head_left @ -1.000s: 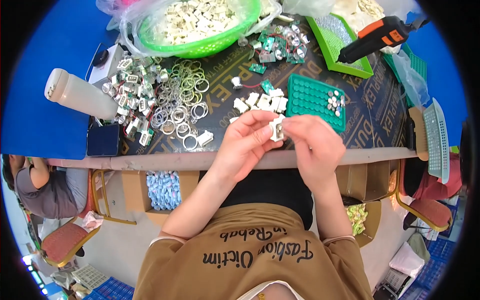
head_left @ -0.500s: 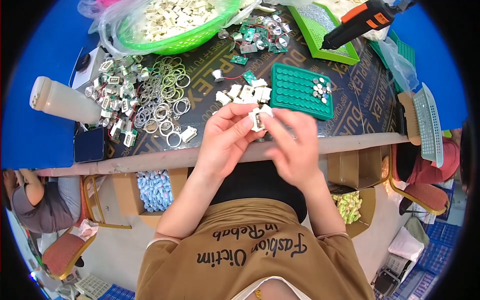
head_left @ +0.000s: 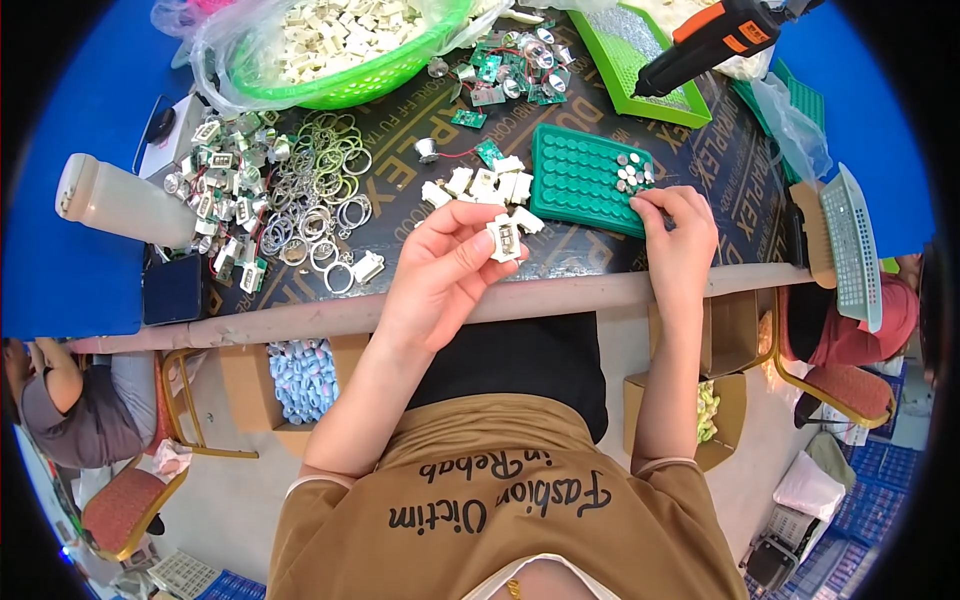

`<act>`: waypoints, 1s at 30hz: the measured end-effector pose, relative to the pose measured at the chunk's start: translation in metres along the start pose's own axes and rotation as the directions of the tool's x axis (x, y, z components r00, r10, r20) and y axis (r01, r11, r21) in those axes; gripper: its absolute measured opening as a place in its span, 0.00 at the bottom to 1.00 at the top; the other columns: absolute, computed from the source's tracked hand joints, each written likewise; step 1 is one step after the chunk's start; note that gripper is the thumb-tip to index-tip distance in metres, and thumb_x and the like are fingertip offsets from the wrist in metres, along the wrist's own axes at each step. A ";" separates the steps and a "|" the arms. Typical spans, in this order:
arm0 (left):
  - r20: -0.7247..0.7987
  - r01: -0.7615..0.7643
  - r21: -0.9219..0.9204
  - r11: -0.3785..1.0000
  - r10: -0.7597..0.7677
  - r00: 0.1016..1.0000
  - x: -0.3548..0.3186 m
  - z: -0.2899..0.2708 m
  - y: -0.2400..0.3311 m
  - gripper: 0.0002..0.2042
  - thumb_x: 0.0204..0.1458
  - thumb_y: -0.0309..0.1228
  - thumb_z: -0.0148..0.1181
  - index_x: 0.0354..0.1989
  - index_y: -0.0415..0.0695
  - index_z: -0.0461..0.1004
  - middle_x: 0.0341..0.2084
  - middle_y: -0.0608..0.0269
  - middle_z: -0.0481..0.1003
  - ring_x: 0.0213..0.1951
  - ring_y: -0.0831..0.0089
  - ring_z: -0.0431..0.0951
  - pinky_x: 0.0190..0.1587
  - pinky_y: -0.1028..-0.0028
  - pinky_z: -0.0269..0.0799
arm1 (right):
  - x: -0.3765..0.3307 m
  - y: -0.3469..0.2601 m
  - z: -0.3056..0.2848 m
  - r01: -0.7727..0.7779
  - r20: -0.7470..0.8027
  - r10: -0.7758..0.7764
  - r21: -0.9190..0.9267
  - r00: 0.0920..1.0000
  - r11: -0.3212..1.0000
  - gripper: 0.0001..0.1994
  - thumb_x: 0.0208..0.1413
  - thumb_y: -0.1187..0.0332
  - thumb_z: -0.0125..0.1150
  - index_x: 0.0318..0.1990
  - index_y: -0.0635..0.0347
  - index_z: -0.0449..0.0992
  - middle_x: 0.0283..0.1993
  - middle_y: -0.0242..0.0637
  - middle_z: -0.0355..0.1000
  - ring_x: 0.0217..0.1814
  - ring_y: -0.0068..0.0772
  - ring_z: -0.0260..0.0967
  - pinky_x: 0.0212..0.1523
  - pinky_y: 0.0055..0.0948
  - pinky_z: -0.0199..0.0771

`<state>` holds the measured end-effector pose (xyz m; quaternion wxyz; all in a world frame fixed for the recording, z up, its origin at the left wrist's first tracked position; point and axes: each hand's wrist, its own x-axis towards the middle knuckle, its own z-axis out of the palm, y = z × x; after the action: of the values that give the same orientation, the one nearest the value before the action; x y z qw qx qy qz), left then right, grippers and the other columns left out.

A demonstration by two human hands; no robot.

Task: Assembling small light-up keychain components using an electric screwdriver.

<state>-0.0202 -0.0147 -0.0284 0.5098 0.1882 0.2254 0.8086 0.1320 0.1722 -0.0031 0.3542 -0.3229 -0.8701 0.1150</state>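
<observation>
Between the thumb and fingers of my left hand (head_left: pixel 438 270) is a small white plastic housing (head_left: pixel 506 240) with slots in its face. My right hand (head_left: pixel 684 238) is at the near right corner of a green tray (head_left: pixel 575 180) with rows of round pockets. Its thumb and fingertips are pinched together; whatever they hold, if anything, is hidden. Several shiny button cells (head_left: pixel 631 172) lie loose on the tray, just beyond those fingertips. More white housings (head_left: pixel 485 185) are heaped left of the tray, beside a reflector lamp (head_left: pixel 427 151) wired to a small green circuit board (head_left: pixel 489 153).
Metal key rings (head_left: pixel 325 215) and assembled lamp units (head_left: pixel 222 185) cover the left side, near a whitish bottle (head_left: pixel 125 203). A green basket (head_left: pixel 385 92) of white housings stands at the back. An electric screwdriver (head_left: pixel 705 48) hangs over a lime-green tray (head_left: pixel 690 115).
My right hand has left the housing and moved right to the tray's near right corner. My left hand keeps the housing, now slightly further left. The view has shifted a little.
</observation>
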 end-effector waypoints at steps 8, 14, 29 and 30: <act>0.004 0.000 0.006 1.000 0.000 1.000 0.002 0.005 0.001 0.11 0.54 0.23 0.52 0.46 0.37 0.67 0.39 0.57 0.73 0.41 0.66 0.76 0.46 0.70 0.74 | -0.009 -0.049 -0.012 0.062 -0.030 -0.055 0.354 0.998 0.933 0.05 0.43 0.81 0.61 0.28 0.62 0.76 0.29 0.38 0.72 0.32 0.34 0.70 0.33 0.27 0.69; -0.029 0.026 -0.015 1.000 -0.026 0.999 -0.004 0.004 0.000 0.11 0.54 0.22 0.52 0.46 0.37 0.68 0.39 0.59 0.72 0.42 0.70 0.75 0.45 0.71 0.74 | -0.013 -0.089 0.011 0.395 -0.127 -0.383 0.465 0.915 0.792 0.09 0.36 0.81 0.61 0.29 0.60 0.75 0.28 0.36 0.72 0.28 0.37 0.69 0.29 0.29 0.69; -0.085 -0.016 0.003 1.000 0.016 0.996 -0.003 0.004 -0.002 0.11 0.54 0.21 0.52 0.45 0.36 0.70 0.39 0.57 0.74 0.39 0.72 0.76 0.42 0.70 0.75 | -0.013 -0.087 0.025 0.545 -0.293 -0.466 0.325 0.835 0.773 0.09 0.33 0.79 0.63 0.28 0.59 0.75 0.27 0.33 0.69 0.27 0.34 0.65 0.27 0.28 0.64; -0.086 -0.014 0.000 1.000 0.013 0.996 -0.002 0.004 -0.003 0.11 0.54 0.21 0.52 0.45 0.36 0.70 0.39 0.57 0.74 0.39 0.72 0.76 0.42 0.70 0.75 | -0.013 -0.086 0.027 0.545 -0.287 -0.468 0.332 0.836 0.770 0.09 0.33 0.79 0.63 0.28 0.59 0.76 0.27 0.33 0.69 0.27 0.34 0.65 0.27 0.28 0.64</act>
<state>-0.0148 -0.0152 -0.0267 0.4943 0.1547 0.2454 0.8195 0.0797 0.0990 0.0073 0.5108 -0.0054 -0.8448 0.1594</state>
